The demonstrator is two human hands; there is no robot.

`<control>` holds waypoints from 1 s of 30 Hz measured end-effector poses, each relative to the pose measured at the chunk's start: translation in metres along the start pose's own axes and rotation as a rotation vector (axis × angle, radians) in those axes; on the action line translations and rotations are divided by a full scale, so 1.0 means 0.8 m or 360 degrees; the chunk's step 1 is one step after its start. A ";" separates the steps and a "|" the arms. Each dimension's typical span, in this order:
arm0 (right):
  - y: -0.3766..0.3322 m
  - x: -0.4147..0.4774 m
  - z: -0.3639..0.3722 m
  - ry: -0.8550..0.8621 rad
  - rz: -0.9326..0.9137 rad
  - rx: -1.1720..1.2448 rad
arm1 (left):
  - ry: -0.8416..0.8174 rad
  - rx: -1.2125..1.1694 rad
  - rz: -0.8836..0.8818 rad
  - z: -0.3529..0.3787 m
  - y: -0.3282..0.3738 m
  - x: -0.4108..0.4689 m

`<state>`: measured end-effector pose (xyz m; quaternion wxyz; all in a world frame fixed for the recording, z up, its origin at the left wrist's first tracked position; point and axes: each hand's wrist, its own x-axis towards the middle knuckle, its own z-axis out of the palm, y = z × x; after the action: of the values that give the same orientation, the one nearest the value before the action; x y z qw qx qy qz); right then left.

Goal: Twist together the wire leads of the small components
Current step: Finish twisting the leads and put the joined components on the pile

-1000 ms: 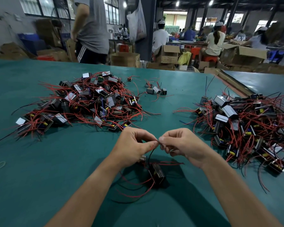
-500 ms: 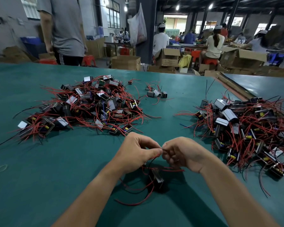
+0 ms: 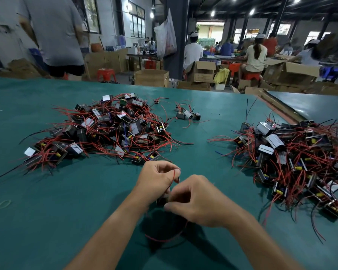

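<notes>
Above green table (image 3: pixel 86 201) | left hand (image 3: pixel 156 178) pinches red lead (image 3: pixel 173 175) | right hand (image 3: pixel 199 201) curled round dark component (image 3: pixel 161 200)

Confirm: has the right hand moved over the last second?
Yes. Against the right pile, the right hand has shifted left and back toward the person; it now sits nearer than the left hand, not level with it.

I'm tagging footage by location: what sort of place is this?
Likely a factory assembly hall: heaps of wired components on a green table, open cartons on the floor, and workers seated at benches behind.
</notes>
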<state>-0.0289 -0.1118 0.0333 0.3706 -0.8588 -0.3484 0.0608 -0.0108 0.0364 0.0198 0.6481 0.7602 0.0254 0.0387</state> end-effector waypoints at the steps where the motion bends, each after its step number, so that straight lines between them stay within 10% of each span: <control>1: 0.002 0.001 -0.002 0.0017 0.0015 0.0008 | -0.0003 -0.0018 -0.0014 0.000 0.001 0.000; 13: 0.027 0.005 -0.033 0.0299 0.0407 0.0485 | -0.0023 -0.0290 -0.0123 -0.003 0.010 -0.003; 23: 0.040 0.010 -0.040 0.0661 0.0464 0.0551 | 0.0115 0.0013 0.0663 -0.009 0.012 -0.015; 30: 0.038 0.008 -0.043 0.0597 0.0352 0.0609 | -0.0054 0.0495 0.0701 0.000 -0.001 -0.012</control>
<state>0.0054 -0.1424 0.0383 0.5749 -0.8024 -0.1603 0.0057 -0.0203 0.0361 0.0185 0.4997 0.8384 -0.1458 0.1618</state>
